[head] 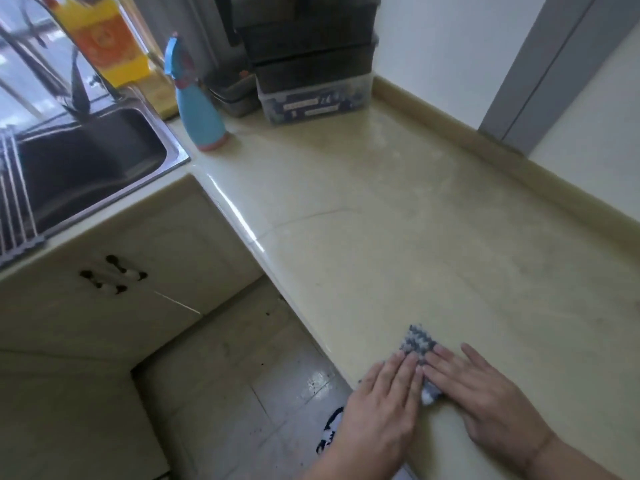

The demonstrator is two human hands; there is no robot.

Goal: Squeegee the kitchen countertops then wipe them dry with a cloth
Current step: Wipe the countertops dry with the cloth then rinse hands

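Note:
A small grey-and-white patterned cloth lies on the cream countertop near its front edge. My left hand and my right hand both press flat on the cloth with straight fingers, side by side. Most of the cloth is hidden beneath my hands; only its far corner and a strip between the hands show. No squeegee is in view.
A blue spray bottle stands at the counter's back left, next to a steel sink. Stacked storage boxes sit against the back wall. A raised lip runs along the right edge. Tiled floor lies below left.

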